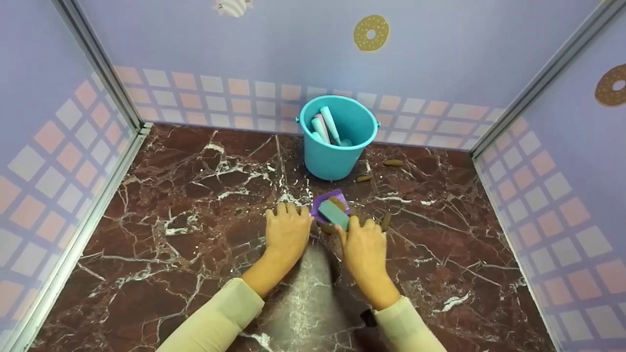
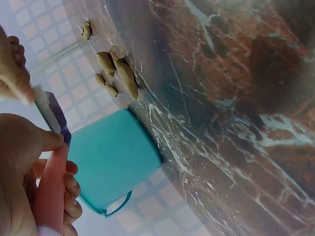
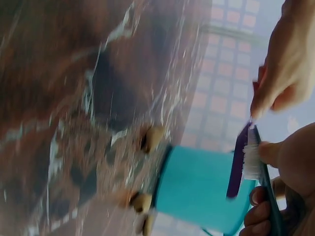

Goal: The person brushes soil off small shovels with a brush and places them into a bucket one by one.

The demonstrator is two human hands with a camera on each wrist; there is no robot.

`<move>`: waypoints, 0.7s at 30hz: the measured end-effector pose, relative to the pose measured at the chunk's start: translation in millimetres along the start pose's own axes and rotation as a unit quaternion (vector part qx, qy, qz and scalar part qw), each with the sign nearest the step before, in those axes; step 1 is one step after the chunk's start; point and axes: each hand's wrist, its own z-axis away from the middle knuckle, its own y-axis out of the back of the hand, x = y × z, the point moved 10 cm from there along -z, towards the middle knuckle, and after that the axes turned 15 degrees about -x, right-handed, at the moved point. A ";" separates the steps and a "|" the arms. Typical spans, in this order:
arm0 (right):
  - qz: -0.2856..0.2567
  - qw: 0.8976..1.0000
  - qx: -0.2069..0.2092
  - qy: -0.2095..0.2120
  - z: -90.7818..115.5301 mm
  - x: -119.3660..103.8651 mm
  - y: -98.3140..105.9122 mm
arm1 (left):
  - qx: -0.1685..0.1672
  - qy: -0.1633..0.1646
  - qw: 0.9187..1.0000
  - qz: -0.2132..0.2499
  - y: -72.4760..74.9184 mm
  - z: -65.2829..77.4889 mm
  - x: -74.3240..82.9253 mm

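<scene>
My left hand (image 1: 287, 230) grips the pink handle (image 2: 51, 191) of a small purple scoop (image 1: 319, 201), raised over the floor. In my right hand (image 1: 364, 248) is a brush (image 1: 334, 214) with a grey-green back and white bristles (image 3: 252, 162). Its head lies over the scoop, bristles facing the purple blade (image 3: 237, 162). A brown piece (image 1: 337, 201) shows at the scoop, partly hidden by the brush. Several brown lumps lie on the floor around, including one lump (image 1: 386, 222) just beyond my right hand and another lump (image 1: 364, 179) by the bucket.
A turquoise bucket (image 1: 330, 159) stands behind the scoop, near the back wall, with light-coloured handles (image 1: 328, 124) sticking up inside. White crumbs are scattered left of it on the dark red marbled floor (image 1: 186, 274). Lilac checkered panels (image 1: 234, 58) enclose the back and both sides.
</scene>
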 end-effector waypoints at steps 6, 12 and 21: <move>-0.009 0.999 0.007 -0.033 -8.2 29.7 1.9 | -0.004 0.004 1.000 0.004 -1.3 2.2 -7.3; -0.040 0.999 0.004 -0.008 -1.3 14.2 6.3 | -0.005 0.003 1.000 0.011 -0.5 2.1 -8.8; -0.006 0.999 -0.035 0.011 2.4 -2.4 -1.9 | -0.009 -0.004 1.000 0.006 2.7 0.8 -2.4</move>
